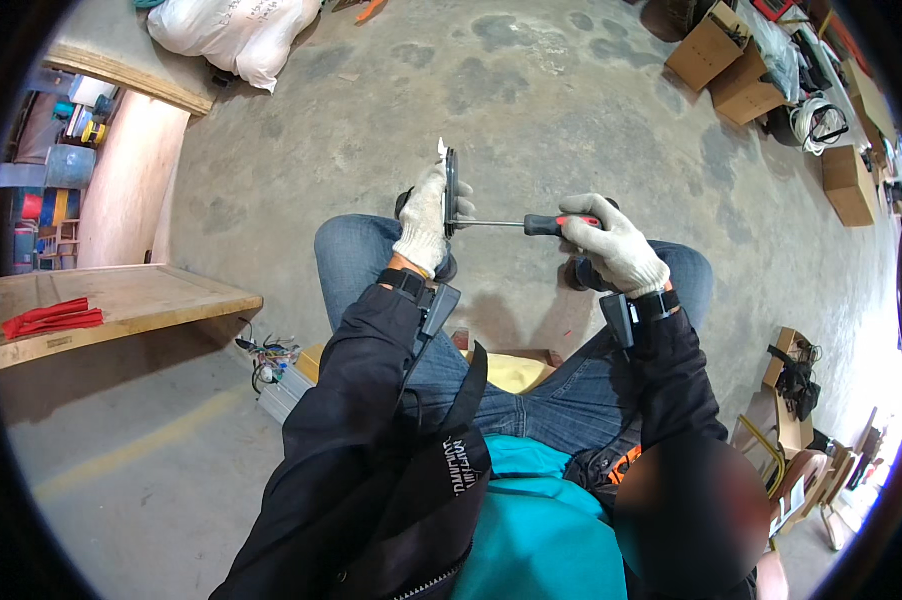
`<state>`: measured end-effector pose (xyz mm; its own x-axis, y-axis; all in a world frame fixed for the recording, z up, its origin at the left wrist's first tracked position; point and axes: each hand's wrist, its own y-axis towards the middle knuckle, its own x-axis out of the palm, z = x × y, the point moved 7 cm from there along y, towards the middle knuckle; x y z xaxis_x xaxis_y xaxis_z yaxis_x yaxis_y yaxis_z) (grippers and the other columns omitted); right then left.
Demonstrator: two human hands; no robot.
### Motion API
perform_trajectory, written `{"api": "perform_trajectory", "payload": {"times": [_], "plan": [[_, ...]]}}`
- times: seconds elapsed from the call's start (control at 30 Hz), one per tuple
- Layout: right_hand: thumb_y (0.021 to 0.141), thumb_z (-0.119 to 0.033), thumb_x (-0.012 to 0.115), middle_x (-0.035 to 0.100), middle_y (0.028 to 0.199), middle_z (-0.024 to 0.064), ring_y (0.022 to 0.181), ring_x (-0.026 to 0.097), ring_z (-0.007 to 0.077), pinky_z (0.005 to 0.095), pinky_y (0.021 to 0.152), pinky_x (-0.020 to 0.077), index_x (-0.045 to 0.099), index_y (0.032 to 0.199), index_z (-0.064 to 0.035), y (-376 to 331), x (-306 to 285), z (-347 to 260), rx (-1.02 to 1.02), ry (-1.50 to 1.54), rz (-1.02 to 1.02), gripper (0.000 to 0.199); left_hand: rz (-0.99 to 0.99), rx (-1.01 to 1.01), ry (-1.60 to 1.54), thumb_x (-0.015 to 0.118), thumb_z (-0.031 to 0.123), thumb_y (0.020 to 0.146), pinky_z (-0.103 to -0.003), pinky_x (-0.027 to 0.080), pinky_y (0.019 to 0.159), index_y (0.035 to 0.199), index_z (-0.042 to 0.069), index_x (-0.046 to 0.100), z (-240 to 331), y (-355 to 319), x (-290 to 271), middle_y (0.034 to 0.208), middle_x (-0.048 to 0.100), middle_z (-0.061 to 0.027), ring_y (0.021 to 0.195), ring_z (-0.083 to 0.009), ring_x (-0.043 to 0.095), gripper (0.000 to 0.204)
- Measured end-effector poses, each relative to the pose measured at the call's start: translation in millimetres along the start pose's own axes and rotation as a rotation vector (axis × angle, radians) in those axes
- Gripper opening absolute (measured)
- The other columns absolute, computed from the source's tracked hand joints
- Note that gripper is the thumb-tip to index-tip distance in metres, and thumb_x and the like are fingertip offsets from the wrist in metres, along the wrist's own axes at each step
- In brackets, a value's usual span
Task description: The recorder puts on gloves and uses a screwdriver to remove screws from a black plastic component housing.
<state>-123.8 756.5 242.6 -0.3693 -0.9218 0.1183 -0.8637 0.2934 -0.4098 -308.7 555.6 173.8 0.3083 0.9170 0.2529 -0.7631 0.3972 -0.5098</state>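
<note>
Both my hands wear whitish knitted work gloves. My left hand (426,215) is closed round a flat, dark, thin part (451,190) that I see edge-on, held upright above my left knee; its kind does not show. A small white piece (442,148) sticks up at its top end. In my right hand (614,243) is a screwdriver (543,225) with a black and red handle. The screwdriver's shaft points left, level, and its tip meets the lower part of the dark piece; the exact contact point is too small to make out.
A wooden bench (121,310) with a red cloth (53,318) stands at the left, a tangle of wires (269,358) beside it. Cardboard boxes (709,48) and coiled white cable (817,124) lie at the far right. A white sack (233,35) rests at the far left.
</note>
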Motion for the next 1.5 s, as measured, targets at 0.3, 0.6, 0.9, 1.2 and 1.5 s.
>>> {"api": "perform_trajectory", "payload": {"times": [0.3, 0.6, 0.9, 1.2, 1.5], "plan": [[0.103, -0.04, 0.06, 0.066, 0.092, 0.0045, 0.066, 0.059, 0.0102, 0.0259, 0.058, 0.0483, 0.066, 0.12, -0.0023, 2, -6, 14, 0.164, -0.044, -0.11, 0.041, 0.001, 0.031, -0.013, 0.045, 0.036, 0.109, -0.034, 0.061, 0.059, 0.126, 0.008, 0.058, 7, -6, 4, 0.093, 0.069, -0.012, 0.068, -0.0187, 0.068, 0.035], [0.101, -0.035, 0.066, 0.067, 0.104, 0.0063, 0.081, 0.061, 0.0106, 0.0261, 0.073, 0.0496, 0.062, 0.131, -0.0005, 0, -2, 7, 0.073, -0.078, -0.045, 0.046, 0.01, 0.015, -0.013, 0.048, 0.038, 0.108, -0.035, 0.06, 0.06, 0.127, 0.008, 0.059, 8, -8, 6, 0.095, 0.07, -0.013, 0.069, -0.0195, 0.069, 0.037], [0.105, -0.04, 0.059, 0.065, 0.094, 0.0028, 0.067, 0.058, 0.0078, 0.0242, 0.056, 0.047, 0.065, 0.125, -0.0017, -2, -1, 9, 0.123, -0.075, -0.134, 0.044, -0.005, 0.026, -0.043, 0.049, 0.038, 0.108, -0.034, 0.059, 0.059, 0.127, 0.008, 0.059, 7, -5, 3, 0.093, 0.071, -0.0132, 0.069, -0.02, 0.069, 0.038], [0.106, -0.049, 0.056, 0.066, 0.105, 0.0065, 0.083, 0.06, 0.0095, 0.0248, 0.074, 0.0509, 0.064, 0.128, -0.0003, 1, -9, 9, 0.096, 0.019, -0.029, 0.054, -0.007, 0.031, -0.023, 0.046, 0.036, 0.11, -0.033, 0.059, 0.061, 0.129, 0.007, 0.058, 10, -9, 9, 0.093, 0.07, -0.0116, 0.069, -0.0186, 0.068, 0.037], [0.102, -0.038, 0.065, 0.065, 0.104, 0.0062, 0.081, 0.062, 0.0114, 0.0268, 0.073, 0.0504, 0.062, 0.131, -0.0018, 1, -9, 2, -0.042, -0.119, -0.048, 0.047, -0.027, 0.008, -0.055, 0.048, 0.038, 0.108, -0.034, 0.059, 0.062, 0.127, 0.007, 0.059, 6, -8, 7, 0.095, 0.07, -0.0125, 0.071, -0.0194, 0.069, 0.038]]}}
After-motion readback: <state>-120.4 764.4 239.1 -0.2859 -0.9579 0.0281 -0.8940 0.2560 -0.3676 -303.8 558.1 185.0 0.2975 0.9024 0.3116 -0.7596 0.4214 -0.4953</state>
